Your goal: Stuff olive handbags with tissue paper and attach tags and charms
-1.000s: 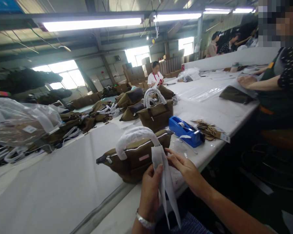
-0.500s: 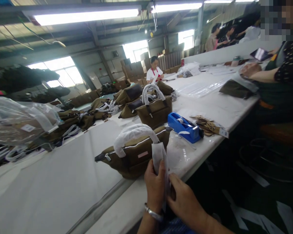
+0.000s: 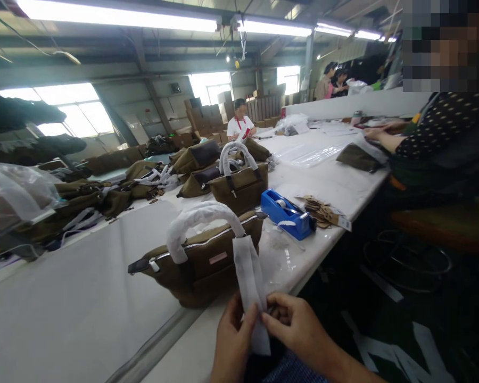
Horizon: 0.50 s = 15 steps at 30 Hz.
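An olive handbag (image 3: 201, 282) with a silver zipper and a small pink label stands upright near the table's front edge. White wrapping covers its arched handle (image 3: 201, 210). From the handle's right end a long white wrapping strip (image 3: 247, 266) hangs down over the table edge; whether a strap lies inside it is hidden. My left hand (image 3: 236, 332) pinches the strip's lower part between thumb and fingers. On the strip's right edge, my right hand (image 3: 297, 324) pinches at about the same height, fingers curled.
Behind the bag stand a second olive handbag (image 3: 241, 186), a blue tape dispenser (image 3: 287, 213) and a pile of brown tags (image 3: 319, 210). More bags (image 3: 139, 181) are heaped at the back left. A co-worker in dotted sleeves (image 3: 435, 130) sits at right, near a stool (image 3: 443, 223).
My hands have slid lower on the strip, and more of it shows flat above them. The view has shifted, moving the bag left and down in the picture.
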Each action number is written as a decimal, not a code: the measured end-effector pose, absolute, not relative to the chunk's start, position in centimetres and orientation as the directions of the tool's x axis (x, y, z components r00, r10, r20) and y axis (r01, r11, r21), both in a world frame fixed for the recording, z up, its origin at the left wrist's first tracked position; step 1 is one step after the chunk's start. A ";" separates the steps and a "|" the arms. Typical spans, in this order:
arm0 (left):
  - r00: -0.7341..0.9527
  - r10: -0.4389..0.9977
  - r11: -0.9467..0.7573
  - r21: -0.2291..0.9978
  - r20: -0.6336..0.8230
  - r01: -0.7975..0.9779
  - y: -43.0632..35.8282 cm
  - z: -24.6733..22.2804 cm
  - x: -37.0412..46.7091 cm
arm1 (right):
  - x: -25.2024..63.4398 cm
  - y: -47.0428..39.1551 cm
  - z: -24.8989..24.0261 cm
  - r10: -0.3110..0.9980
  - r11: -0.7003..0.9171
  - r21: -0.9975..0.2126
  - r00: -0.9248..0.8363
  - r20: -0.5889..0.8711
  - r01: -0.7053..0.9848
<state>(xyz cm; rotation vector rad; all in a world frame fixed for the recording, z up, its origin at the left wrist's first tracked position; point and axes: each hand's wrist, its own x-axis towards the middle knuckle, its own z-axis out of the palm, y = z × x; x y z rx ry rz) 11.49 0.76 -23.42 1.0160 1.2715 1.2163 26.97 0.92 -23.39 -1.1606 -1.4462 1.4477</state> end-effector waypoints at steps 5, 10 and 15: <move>-0.217 0.957 0.179 0.980 -0.193 -0.085 -0.8 -24.8 11.1 | 32.6 6.7 -21.1 0.923 0.296 -0.861 -0.355 0.147 0.414; -0.240 0.953 0.169 0.983 -0.182 -0.073 0.0 -25.0 11.1 | 39.7 18.3 -20.6 0.900 0.218 -0.693 0.134 0.415 0.687; -0.229 0.960 0.153 0.986 -0.163 -0.062 0.6 -25.8 11.0 | 42.6 23.9 -21.6 0.956 0.096 -0.781 0.162 0.245 0.617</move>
